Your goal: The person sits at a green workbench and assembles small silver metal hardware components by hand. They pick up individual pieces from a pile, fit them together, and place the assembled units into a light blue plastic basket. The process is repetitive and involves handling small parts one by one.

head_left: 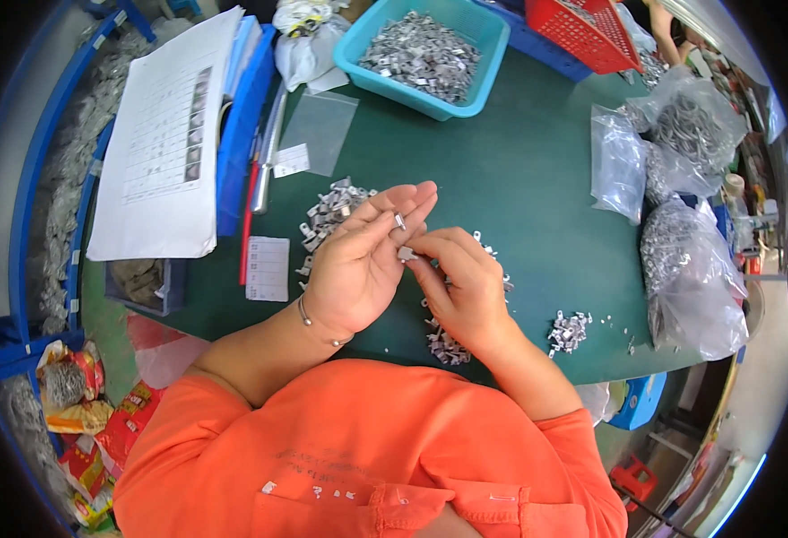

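Note:
My left hand (349, 273) is turned palm up over the table, a bracelet round its wrist. One small silvery metal clip (399, 221) sits between its thumb and fingers. Close beside the palm, my right hand (470, 291) pinches another small metal piece (406, 254) between thumb and forefinger. A heap of small metal clips (327, 212) lies beyond my left hand, partly hidden by it. Below my right hand is a second heap of clips (448, 347), also partly covered. Farther right lies a smaller pile of metal parts (569, 333).
A turquoise bin (351, 65) of metal parts stands at the back, near a red basket (582, 36). Filled plastic bags (694, 269) line the right edge. At left are a blue holder with paper sheets (156, 134), a red pencil (249, 211) and a paper label (268, 269).

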`<state>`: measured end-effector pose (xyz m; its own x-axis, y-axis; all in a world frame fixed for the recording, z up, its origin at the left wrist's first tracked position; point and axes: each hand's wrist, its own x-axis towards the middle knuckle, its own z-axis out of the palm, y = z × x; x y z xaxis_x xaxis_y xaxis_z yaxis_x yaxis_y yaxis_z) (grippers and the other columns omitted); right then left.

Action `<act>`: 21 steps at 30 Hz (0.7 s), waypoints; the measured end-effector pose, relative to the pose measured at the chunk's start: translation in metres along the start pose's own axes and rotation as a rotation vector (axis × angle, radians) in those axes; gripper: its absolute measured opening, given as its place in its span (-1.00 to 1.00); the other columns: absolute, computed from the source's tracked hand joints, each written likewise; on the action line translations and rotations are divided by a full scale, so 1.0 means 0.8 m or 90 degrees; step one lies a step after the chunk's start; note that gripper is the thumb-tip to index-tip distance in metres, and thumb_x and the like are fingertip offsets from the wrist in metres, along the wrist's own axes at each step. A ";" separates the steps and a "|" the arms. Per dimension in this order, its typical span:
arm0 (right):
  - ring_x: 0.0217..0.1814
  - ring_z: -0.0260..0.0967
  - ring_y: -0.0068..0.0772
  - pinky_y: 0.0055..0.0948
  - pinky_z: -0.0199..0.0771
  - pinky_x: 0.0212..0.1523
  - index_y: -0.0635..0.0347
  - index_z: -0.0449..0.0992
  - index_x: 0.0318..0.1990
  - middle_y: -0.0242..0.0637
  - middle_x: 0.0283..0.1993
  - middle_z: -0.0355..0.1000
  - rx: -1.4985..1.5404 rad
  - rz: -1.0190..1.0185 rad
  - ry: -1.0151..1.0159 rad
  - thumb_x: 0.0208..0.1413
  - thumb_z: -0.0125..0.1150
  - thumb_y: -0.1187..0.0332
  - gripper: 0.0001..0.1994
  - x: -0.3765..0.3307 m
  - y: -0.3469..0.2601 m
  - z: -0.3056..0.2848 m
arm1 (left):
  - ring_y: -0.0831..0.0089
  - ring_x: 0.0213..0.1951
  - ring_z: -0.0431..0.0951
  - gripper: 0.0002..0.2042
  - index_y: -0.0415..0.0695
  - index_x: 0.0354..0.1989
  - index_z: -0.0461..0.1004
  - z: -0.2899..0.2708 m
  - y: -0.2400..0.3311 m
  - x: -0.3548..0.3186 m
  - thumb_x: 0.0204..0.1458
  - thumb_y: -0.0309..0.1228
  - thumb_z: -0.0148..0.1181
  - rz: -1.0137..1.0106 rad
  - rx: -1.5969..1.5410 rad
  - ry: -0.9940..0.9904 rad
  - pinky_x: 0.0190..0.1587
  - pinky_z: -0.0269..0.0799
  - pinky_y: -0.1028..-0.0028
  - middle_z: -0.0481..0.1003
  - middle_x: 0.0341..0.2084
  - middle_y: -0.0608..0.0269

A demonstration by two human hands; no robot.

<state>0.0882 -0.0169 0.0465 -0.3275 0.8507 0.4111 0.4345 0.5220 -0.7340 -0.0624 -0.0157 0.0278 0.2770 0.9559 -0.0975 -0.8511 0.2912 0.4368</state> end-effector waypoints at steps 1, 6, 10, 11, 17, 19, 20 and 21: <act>-0.34 0.48 -0.17 -0.37 0.49 -0.37 0.27 0.50 -0.29 -0.17 -0.31 0.48 -0.023 -0.026 0.032 -0.11 0.31 0.59 -0.81 -0.007 0.004 -0.005 | 0.26 0.24 0.25 -0.76 -0.23 0.04 0.33 0.006 -0.004 0.003 0.25 -0.47 -0.15 -0.010 0.029 0.035 0.17 0.27 0.35 0.32 0.13 0.04; -0.35 0.51 -0.28 -0.44 0.53 -0.36 0.29 0.50 -0.31 -0.19 -0.31 0.53 -0.135 -0.110 0.167 -0.17 0.34 0.64 -0.78 -0.032 0.019 -0.029 | 0.64 -0.37 0.43 -0.79 -0.23 -0.12 0.42 0.009 -0.017 0.001 0.10 -0.46 0.20 -0.108 0.282 0.036 -0.31 0.40 0.64 0.48 -0.34 0.33; -0.36 0.51 -0.28 -0.46 0.55 -0.35 0.28 0.50 -0.31 -0.18 -0.33 0.52 -0.100 -0.088 0.196 -0.19 0.33 0.68 -0.76 -0.041 0.021 -0.033 | 0.60 -0.43 0.49 -0.84 -0.29 -0.20 0.47 0.016 -0.023 -0.005 0.05 -0.56 0.23 -0.160 0.332 0.018 -0.33 0.48 0.61 0.51 -0.40 0.27; -0.33 0.53 -0.31 -0.50 0.55 -0.35 0.29 0.49 -0.28 -0.17 -0.30 0.52 -0.062 -0.021 0.188 -0.16 0.32 0.68 -0.75 -0.046 0.018 -0.036 | 0.59 -0.40 0.51 -0.84 -0.30 -0.20 0.47 0.018 -0.024 -0.006 0.05 -0.57 0.22 -0.160 0.341 0.026 -0.30 0.50 0.59 0.52 -0.40 0.25; -0.27 0.50 -0.53 -0.56 0.53 -0.30 0.35 0.50 -0.14 -0.28 -0.25 0.51 0.489 0.331 0.198 0.14 0.14 0.59 -0.85 -0.062 0.018 -0.047 | 0.52 -0.34 0.55 -0.84 -0.32 -0.16 0.46 0.021 -0.033 -0.006 0.08 -0.60 0.15 -0.182 0.298 0.029 -0.22 0.54 0.54 0.53 -0.33 0.19; -0.29 0.49 -0.54 -0.59 0.51 -0.31 0.36 0.51 -0.14 -0.27 -0.24 0.50 0.526 0.375 0.118 0.18 0.09 0.57 -0.86 -0.067 0.027 -0.061 | 0.52 -0.34 0.55 -0.84 -0.32 -0.16 0.46 0.022 -0.036 -0.005 0.08 -0.61 0.15 -0.200 0.309 0.028 -0.21 0.53 0.54 0.53 -0.33 0.18; -0.30 0.49 -0.54 -0.61 0.50 -0.32 0.36 0.51 -0.14 -0.27 -0.23 0.49 0.544 0.397 0.077 0.20 0.07 0.56 -0.86 -0.070 0.030 -0.066 | 0.51 -0.34 0.55 -0.84 -0.32 -0.16 0.45 0.021 -0.038 -0.005 0.08 -0.61 0.15 -0.209 0.313 0.028 -0.20 0.53 0.54 0.53 -0.33 0.18; -0.30 0.49 -0.54 -0.61 0.49 -0.32 0.37 0.51 -0.16 -0.26 -0.23 0.49 0.530 0.376 0.083 0.19 0.09 0.57 -0.88 -0.074 0.030 -0.068 | 0.44 -0.30 0.57 -0.83 -0.32 -0.14 0.42 0.017 -0.040 -0.004 0.09 -0.63 0.12 -0.215 0.332 -0.004 -0.18 0.54 0.51 0.52 -0.30 0.15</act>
<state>0.1639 -0.0516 0.0337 -0.1356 0.9838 -0.1176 -0.2383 -0.1476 -0.9599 -0.0301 -0.0285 0.0267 0.4979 0.8130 -0.3018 -0.3867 0.5196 0.7619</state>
